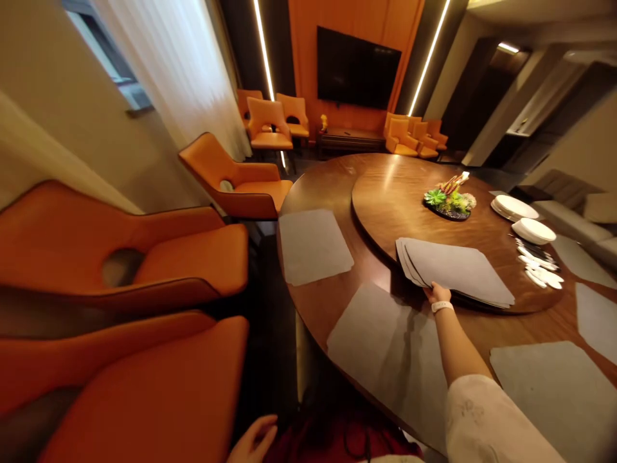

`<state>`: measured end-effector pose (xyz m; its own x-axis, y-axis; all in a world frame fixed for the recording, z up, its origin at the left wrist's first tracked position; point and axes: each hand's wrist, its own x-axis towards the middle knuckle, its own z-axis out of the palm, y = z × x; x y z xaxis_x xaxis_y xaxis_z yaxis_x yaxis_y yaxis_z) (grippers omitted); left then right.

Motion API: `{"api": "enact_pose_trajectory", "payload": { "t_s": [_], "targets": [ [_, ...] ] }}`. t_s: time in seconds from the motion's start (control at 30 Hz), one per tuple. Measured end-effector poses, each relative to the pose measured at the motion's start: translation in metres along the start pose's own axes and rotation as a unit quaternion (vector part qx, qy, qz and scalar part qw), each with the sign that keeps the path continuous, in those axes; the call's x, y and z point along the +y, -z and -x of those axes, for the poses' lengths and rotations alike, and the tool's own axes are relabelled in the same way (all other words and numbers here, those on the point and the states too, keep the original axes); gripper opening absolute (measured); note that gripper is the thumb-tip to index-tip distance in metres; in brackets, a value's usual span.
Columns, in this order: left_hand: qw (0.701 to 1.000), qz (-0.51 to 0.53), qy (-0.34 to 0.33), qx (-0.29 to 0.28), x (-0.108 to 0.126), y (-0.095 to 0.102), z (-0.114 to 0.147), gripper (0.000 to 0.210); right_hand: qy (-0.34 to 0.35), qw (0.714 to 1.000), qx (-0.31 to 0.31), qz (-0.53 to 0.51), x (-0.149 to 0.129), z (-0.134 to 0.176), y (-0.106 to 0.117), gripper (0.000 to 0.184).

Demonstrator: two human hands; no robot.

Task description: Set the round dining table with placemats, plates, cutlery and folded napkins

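Observation:
A stack of grey placemats (448,267) lies on the turntable's near edge, its sheets slightly fanned at the left. My right hand (438,293), with a white band on the wrist, is closed on the near edge of this stack; its fingertips are partly hidden. Low in the view, my left hand (255,440) hangs beside my dark red clothing with loosely bent fingers and nothing in it. Single placemats lie around the table rim: one at the left (315,246), another in front of me under my right arm (371,334), and several more at the right.
The round wooden table (308,186) bears a large turntable (385,206). On it stand a plant centerpiece (450,199), stacked white plates (515,208), white bowls (534,230) and white spoons (540,273). Orange chairs (193,257) line the left side. A television (358,67) hangs beyond.

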<state>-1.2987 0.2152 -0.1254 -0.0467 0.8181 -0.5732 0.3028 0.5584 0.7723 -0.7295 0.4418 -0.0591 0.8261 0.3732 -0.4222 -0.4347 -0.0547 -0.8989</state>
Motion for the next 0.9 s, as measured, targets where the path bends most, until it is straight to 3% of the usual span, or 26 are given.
{"api": "enact_pose_trajectory", "payload": {
  "t_s": [0.07, 0.13, 0.27, 0.37, 0.57, 0.67, 0.8, 0.9],
  "targets": [
    [0.998, -0.025, -0.049, -0.020, 0.043, 0.037, -0.046, 0.059, -0.016, 1.000, 0.011, -0.005, -0.001, 0.020, -0.010, 0.034],
    [0.994, -0.037, -0.099, -0.036, 0.089, 0.061, -0.089, 0.059, -0.034, 0.999, 0.005, -0.004, 0.001, 0.033, -0.020, 0.028],
    [0.983, -0.061, -0.163, -0.063, 0.161, 0.081, -0.158, 0.057, -0.051, 0.998, 0.018, 0.029, 0.011, 0.037, -0.058, 0.020],
    [0.980, -0.058, -0.165, -0.094, 0.189, 0.090, -0.194, 0.055, -0.052, 0.998, 0.025, 0.020, 0.020, 0.028, -0.115, 0.019],
    [0.984, -0.091, -0.024, -0.150, 0.224, 0.116, -0.260, 0.057, -0.066, 0.997, 0.005, -0.026, 0.031, 0.026, -0.241, 0.024],
    [0.973, -0.124, -0.020, -0.196, 0.266, 0.114, -0.301, 0.055, -0.076, 0.996, -0.015, -0.036, 0.043, 0.037, -0.280, 0.023],
    [0.950, -0.145, -0.087, -0.263, 0.343, 0.081, -0.353, 0.049, -0.099, 0.993, -0.049, -0.035, 0.069, 0.054, -0.306, 0.024],
    [0.918, -0.147, -0.132, -0.344, 0.395, 0.058, -0.392, 0.048, -0.103, 0.994, -0.035, -0.022, 0.078, 0.060, -0.326, 0.024]
  ]
}}
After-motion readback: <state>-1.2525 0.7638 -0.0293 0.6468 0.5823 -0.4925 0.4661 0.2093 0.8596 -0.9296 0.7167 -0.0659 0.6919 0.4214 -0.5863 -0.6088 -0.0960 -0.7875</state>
